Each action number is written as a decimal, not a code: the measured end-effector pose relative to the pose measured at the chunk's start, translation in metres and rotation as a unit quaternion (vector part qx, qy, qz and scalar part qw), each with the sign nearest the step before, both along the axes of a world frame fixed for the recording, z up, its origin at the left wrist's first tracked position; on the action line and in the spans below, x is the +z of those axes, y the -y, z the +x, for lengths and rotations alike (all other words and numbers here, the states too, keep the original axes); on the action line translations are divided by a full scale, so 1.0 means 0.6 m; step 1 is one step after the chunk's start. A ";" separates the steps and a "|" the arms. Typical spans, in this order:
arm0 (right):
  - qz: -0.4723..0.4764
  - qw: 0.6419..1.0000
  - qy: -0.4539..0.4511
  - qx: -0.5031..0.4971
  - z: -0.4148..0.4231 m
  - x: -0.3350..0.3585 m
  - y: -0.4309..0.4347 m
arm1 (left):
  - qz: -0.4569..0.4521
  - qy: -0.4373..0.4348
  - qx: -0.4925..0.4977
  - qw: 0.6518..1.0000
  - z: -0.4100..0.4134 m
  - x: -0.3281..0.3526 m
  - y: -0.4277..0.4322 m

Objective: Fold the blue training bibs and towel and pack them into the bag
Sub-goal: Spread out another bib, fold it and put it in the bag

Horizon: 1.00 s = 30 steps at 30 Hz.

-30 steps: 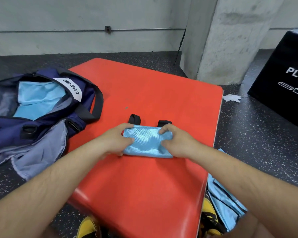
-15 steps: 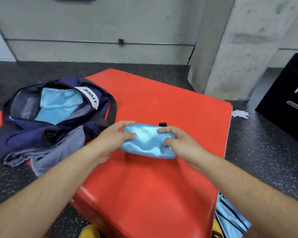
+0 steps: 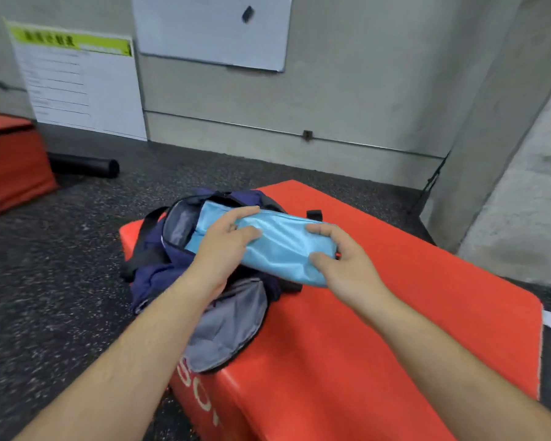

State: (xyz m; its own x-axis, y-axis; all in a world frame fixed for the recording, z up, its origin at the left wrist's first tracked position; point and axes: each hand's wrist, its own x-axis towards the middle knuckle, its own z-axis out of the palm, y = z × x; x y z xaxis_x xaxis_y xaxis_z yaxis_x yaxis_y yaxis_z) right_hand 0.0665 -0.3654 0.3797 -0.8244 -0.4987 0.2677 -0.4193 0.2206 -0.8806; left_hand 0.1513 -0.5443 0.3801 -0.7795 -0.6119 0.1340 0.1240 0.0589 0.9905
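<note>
Both hands hold a folded blue bib point(image 3: 283, 246) in the air, near the middle of the view, over the seam where the bag point(image 3: 153, 259) meets the bare top of the red padded box point(image 3: 395, 329). The left hand point(image 3: 226, 240) grips the bundle's 9 o'clock end, its fingers point(image 3: 248, 213) laid over the top and the thumb pressed against the near face. The right hand point(image 3: 341, 265) grips the 3 o'clock end, its fingers point(image 3: 323, 229) curled over the far edge and the thumb pinching from the near side. The bib is a long, tight roll-like bundle, tilted so that its left end reaches over the bag's open mouth. The navy bag lies on the box's 9 o'clock edge, unzipped, with more light blue cloth point(image 3: 204, 224) already inside and a grey-lined flap point(image 3: 229, 326) hanging open toward 6 o'clock. A black strap loop point(image 3: 314, 214) shows just past the bib at 12 o'clock. On the speckled floor point(image 3: 61, 281) a black roller point(image 3: 83, 165) lies at 10 o'clock beside a second red box point(image 3: 13, 160). A whiteboard point(image 3: 210, 27) and a poster point(image 3: 83, 87) hang on the wall at 11 to 12 o'clock, and a concrete pillar point(image 3: 506, 154) stands at 2 o'clock.
</note>
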 end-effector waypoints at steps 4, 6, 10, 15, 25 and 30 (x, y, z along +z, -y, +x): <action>0.057 0.998 -0.005 0.041 -0.012 0.008 0.132 | 0.002 0.014 0.064 0.998 0.013 -0.015 0.113; 0.085 0.995 0.003 0.053 -0.024 -0.004 0.191 | 0.009 0.032 0.076 0.997 0.009 -0.035 0.161; 0.134 0.989 0.040 0.056 -0.047 -0.032 0.274 | -0.003 0.069 0.096 0.993 -0.024 -0.075 0.234; 0.152 0.982 0.109 0.037 -0.077 -0.070 0.340 | -0.094 0.155 0.086 0.980 -0.068 -0.116 0.289; 0.365 0.928 -0.075 0.015 -0.074 -0.119 0.376 | -0.299 0.288 0.032 0.909 -0.088 -0.151 0.295; 0.445 0.881 -0.161 0.015 -0.084 -0.110 0.346 | -0.333 0.307 0.022 0.891 -0.081 -0.153 0.285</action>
State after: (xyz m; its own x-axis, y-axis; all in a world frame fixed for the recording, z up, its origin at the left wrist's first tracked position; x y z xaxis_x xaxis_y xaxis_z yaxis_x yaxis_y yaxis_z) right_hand 0.0162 -0.5728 0.3135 -0.7602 -0.6493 -0.0234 -0.6331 0.7483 -0.1980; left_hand 0.1025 -0.7155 0.2886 -0.8089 -0.5868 0.0360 -0.4452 0.6514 0.6144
